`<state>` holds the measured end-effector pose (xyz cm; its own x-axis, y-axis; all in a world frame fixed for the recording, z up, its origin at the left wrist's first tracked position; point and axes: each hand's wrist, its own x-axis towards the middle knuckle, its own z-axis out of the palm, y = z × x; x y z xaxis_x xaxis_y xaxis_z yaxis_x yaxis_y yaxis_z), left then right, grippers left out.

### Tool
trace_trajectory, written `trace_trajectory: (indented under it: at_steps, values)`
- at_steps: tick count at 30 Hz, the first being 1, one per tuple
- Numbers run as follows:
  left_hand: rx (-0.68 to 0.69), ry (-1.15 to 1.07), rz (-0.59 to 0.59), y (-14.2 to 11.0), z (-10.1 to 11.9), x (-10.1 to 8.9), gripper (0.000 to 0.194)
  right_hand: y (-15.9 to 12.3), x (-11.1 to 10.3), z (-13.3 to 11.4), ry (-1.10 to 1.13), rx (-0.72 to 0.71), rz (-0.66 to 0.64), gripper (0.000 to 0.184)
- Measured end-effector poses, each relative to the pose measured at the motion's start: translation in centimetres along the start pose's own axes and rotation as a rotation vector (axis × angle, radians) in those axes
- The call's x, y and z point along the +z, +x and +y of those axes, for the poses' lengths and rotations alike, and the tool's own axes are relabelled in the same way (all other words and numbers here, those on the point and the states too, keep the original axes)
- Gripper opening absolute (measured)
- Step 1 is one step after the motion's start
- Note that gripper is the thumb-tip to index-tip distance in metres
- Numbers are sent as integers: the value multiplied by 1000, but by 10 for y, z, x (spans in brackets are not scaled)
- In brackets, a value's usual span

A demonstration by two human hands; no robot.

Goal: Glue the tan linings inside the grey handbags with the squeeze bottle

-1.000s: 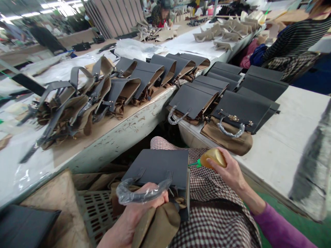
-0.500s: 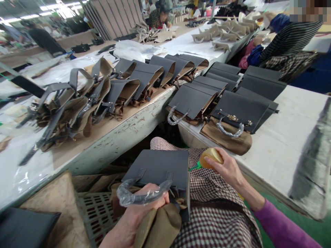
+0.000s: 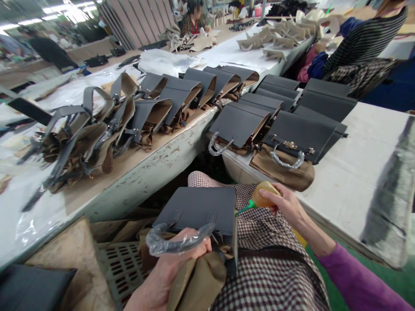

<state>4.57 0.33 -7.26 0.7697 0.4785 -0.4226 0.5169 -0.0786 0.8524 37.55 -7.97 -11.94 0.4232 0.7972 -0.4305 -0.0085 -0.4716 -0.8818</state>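
A dark grey handbag (image 3: 201, 209) lies across my lap, its handle (image 3: 181, 246) wrapped in clear plastic. My left hand (image 3: 186, 244) is closed on the bag beneath that handle, and brown lining cloth (image 3: 199, 280) bulges out beside the wrist. In my right hand (image 3: 285, 203) is an amber squeeze bottle (image 3: 263, 194) with a green nozzle (image 3: 246, 208). The nozzle's tip is at the bag's right side edge; whether it touches cannot be made out. The left fingertips are partly hidden by the handle and bag.
Several unfinished grey bags (image 3: 181, 93) stand on the left table (image 3: 168, 162), and more bags (image 3: 298, 134) lie on the right white table (image 3: 359, 181). A plastic crate (image 3: 121, 270) is at my lower left. A co-worker in a striped top (image 3: 366, 47) sits at the back right.
The squeeze bottle has tilted and risen slightly, its nozzle staying by the bag's right edge. My left hand and the handbag have hardly moved. The whole view has shifted a little.
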Motion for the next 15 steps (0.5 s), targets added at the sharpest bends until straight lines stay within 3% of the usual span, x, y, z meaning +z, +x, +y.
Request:
trace_trajectory:
  at_steps: [4, 11, 15]
  values:
    - [44, -33, -7, 2, 0, -1, 22, 0, -1, 0, 33, 17, -5, 49]
    - [-51, 61, -20, 2, 8, -1, 23, -3, 0, -2, 71, 42, -75, 46]
    - [-3, 114, 56, 1, 15, -2, 26, -9, -1, -5, 108, 51, -132, 46]
